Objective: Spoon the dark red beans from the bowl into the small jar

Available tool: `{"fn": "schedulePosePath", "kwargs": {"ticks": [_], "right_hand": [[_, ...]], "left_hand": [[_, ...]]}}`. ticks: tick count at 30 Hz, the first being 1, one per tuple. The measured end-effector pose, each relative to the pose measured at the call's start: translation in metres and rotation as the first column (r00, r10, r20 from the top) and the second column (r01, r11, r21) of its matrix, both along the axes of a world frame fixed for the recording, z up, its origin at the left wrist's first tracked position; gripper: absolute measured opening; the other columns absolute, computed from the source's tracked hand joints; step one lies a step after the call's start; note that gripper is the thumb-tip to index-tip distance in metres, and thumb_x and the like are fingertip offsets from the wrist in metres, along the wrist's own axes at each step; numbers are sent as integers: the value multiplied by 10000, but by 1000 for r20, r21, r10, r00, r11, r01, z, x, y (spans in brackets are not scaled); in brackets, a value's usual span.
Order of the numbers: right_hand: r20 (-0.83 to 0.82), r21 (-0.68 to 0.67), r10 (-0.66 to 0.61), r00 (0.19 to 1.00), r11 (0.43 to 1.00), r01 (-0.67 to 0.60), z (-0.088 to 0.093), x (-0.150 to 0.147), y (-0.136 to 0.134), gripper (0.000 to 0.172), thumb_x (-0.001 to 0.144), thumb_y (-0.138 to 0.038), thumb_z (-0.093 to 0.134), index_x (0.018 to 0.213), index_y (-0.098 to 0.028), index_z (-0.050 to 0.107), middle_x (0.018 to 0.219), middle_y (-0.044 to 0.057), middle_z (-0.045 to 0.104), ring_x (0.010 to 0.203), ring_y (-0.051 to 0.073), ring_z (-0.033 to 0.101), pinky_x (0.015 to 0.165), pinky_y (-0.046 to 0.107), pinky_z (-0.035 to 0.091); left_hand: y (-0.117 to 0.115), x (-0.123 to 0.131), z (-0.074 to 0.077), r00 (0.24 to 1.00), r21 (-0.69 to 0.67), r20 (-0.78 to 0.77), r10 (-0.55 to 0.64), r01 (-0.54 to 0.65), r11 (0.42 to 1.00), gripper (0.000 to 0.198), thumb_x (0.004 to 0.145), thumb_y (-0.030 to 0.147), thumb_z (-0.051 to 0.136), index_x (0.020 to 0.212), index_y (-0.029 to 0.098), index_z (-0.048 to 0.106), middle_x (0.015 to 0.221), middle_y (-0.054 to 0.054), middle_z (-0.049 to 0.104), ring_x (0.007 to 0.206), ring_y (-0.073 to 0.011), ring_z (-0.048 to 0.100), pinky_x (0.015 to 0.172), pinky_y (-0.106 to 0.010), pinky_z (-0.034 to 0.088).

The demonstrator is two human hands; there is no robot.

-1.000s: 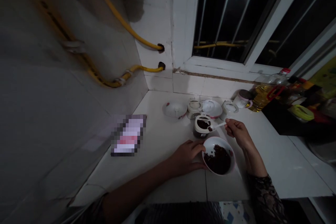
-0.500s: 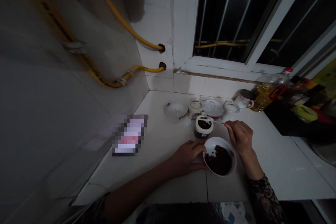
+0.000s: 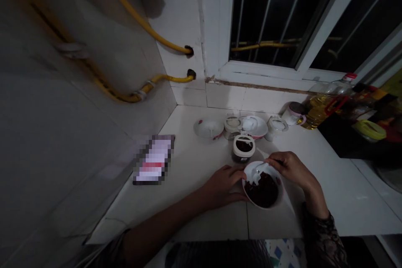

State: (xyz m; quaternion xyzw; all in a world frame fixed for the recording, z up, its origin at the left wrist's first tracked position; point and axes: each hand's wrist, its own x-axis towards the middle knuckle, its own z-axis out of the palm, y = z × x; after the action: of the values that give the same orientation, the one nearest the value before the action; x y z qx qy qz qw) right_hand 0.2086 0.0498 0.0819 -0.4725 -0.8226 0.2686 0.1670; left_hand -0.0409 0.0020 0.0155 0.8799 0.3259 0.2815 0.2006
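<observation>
A white bowl (image 3: 280, 194) with a dark, crumbly mass in it stands near the counter's front edge. My left hand (image 3: 224, 186) grips the bowl's left side, thumb and fingers at the rim. Over the bowl, my right hand (image 3: 290, 167) is closed on the handle of a small white spoon (image 3: 257, 172), whose bowl end is down at the dark mass. Just behind stands a square jar (image 3: 241, 157) with a white rim and dark contents, its lid open; neither hand touches it.
Behind the jar are a glass dish (image 3: 208, 129), two lidded jars (image 3: 231, 129) (image 3: 277, 128) and a white plate (image 3: 260, 127). An oil bottle (image 3: 314, 113) and black box (image 3: 336, 138) stand right. A blurred-out phone-like object (image 3: 155, 159) lies left.
My right hand has brought the spoon from the open jar down into the bowl. My left hand still holds the bowl. The camera view has shifted slightly.
</observation>
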Motion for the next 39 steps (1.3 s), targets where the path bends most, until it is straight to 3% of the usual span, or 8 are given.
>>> {"fn": "schedulePosePath", "kwargs": {"ticks": [5, 9, 16, 26, 31, 39], "right_hand": [[-61, -196, 85, 995, 976, -95, -3, -8, -7, 442, 865, -513, 488, 619, -167, 611, 544, -13, 475, 519, 110, 386, 505, 224, 315], [-128, -303, 32, 991, 950, -70, -6, -4, -4, 468, 860, -546, 472, 624, -158, 584, 549, -27, 430, 526, 101, 358, 510, 223, 312], [-221, -324, -122, 968, 945, 45, -8, 8, 9, 533, 770, -652, 522, 593, -150, 552, 521, -52, 318, 517, 86, 276, 503, 231, 239], [-310, -492, -253, 916, 868, 73, -10, 2, 10, 526, 705, -662, 594, 575, -161, 500, 484, -76, 277, 459, 59, 206, 454, 221, 149], [-305, -505, -266, 914, 859, 82, -11, 0, 12, 536, 685, -674, 597, 571, -159, 500, 478, -79, 287, 450, 52, 207, 451, 220, 146], [-256, -428, -235, 938, 897, 108, -10, 2, 12, 538, 714, -674, 564, 572, -159, 491, 493, -73, 280, 474, 61, 217, 452, 225, 162]], "left_hand": [[0, 0, 2, 1000, 7, 21, -13, 12, 1000, 435, 806, 533, 637, 1060, 201, 516, 1268, -109, 578, 1112, -233, 580, 900, -353, 453], [1, 0, 0, 1000, 2, 17, -15, 15, 1000, 447, 801, 527, 647, 1071, 199, 505, 1277, -114, 575, 1129, -242, 575, 899, -366, 450], [1, 1, 2, 1000, -13, 3, -10, 10, 1000, 436, 800, 512, 657, 1070, 198, 521, 1304, -120, 557, 1139, -238, 571, 917, -359, 445], [0, 1, 1, 1000, 3, 15, -2, 2, 1000, 446, 799, 531, 648, 1061, 192, 523, 1282, -117, 573, 1099, -249, 588, 900, -370, 451], [0, 1, 3, 1000, 19, 21, -8, 8, 1000, 447, 793, 521, 662, 1055, 189, 517, 1295, -116, 566, 1103, -256, 588, 889, -366, 456], [1, 1, 1, 1000, 10, 8, -4, 4, 1000, 459, 791, 544, 650, 1048, 187, 519, 1280, -113, 576, 1071, -252, 600, 884, -368, 455]]}}
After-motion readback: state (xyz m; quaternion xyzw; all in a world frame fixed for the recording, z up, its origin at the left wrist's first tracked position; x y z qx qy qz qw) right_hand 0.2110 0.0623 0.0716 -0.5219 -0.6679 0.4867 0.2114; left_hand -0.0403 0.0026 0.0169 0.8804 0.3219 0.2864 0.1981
